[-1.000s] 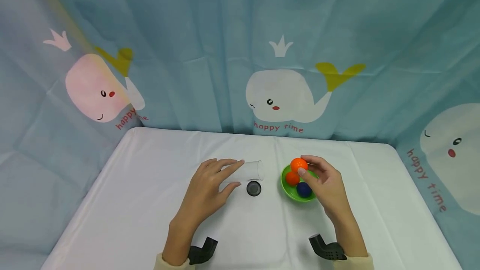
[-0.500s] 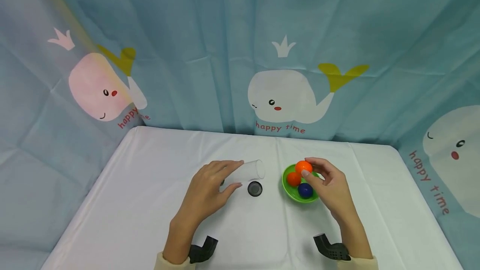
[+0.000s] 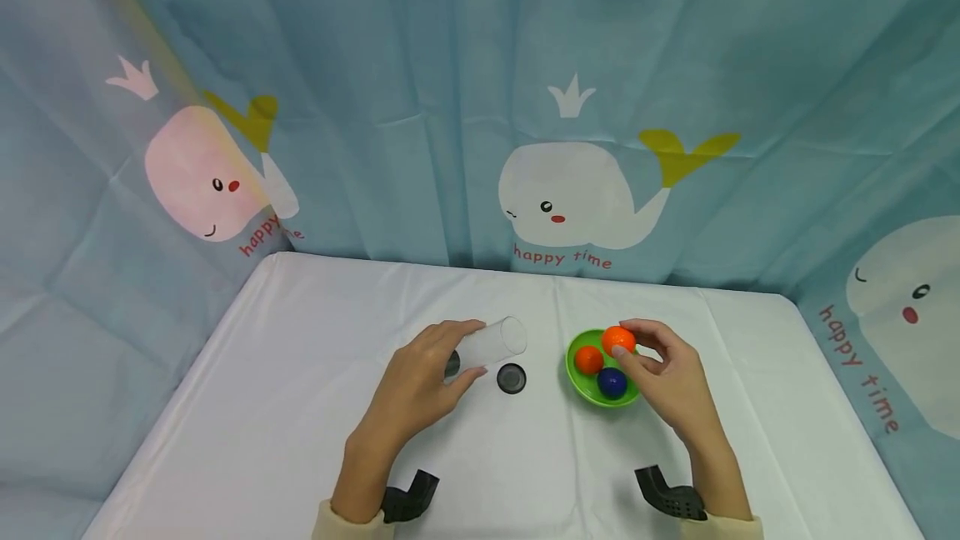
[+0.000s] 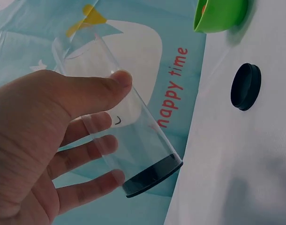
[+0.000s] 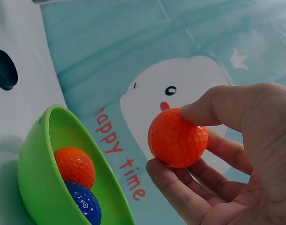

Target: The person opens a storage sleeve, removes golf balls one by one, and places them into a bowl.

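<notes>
My left hand grips a clear plastic tube between thumb and fingers. A black cap closes the tube's lower end; its other end is uncovered and tips away to the right in the head view. In my right hand an orange golf ball is pinched between thumb and fingertips, above the far right side of a green bowl. Inside the bowl lie a second orange ball and a dark blue ball.
A loose black cap lies on the white tablecloth between the tube and the bowl. Behind the table hangs a blue curtain printed with whales. Each wrist bears a black camera mount, such as the one on the left.
The tube has tilted, its uncovered end rising and its black-capped end coming into view beside my left hand. My right hand has shifted slightly right and nearer with the orange golf ball.
</notes>
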`<state>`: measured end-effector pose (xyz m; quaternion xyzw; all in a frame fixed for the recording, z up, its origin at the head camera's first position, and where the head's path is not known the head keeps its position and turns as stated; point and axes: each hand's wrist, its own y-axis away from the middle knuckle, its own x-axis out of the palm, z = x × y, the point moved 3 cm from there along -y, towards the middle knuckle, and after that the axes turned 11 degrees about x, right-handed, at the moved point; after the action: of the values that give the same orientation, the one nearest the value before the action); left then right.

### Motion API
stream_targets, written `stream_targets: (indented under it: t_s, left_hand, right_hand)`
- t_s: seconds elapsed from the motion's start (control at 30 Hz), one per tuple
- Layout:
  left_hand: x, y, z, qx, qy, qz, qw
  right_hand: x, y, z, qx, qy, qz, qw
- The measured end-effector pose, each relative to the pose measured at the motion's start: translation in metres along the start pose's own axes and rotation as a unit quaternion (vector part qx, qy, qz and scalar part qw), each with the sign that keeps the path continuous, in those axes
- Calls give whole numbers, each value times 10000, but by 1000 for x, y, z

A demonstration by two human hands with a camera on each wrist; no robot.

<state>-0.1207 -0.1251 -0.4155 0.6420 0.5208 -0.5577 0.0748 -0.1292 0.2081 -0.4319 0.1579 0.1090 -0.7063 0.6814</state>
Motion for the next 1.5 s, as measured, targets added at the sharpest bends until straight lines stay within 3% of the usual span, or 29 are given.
stream_targets:
  t_s: [0.3, 0.6, 0.9, 1.13, 1.5]
  left_hand:
    - [4, 1, 7, -133, -26, 86, 9999]
    - [17, 4, 17, -349, 456, 190, 9982]
    - [29, 7, 23, -632, 994, 433, 9921]
    - [39, 8, 29, -825, 1642, 612, 9811]
    - [45, 9, 34, -978, 1792, 692, 9765]
  right_hand:
    - [-2, 1, 1, -70, 275, -267, 9992]
    - [0, 1, 1, -317, 585, -442, 9968]
    - [0, 0, -1, -464, 803, -504, 9944]
    - [1, -1, -2, -419, 974, -469, 9932]
    - [1, -1, -4, -428, 1376, -618, 9876]
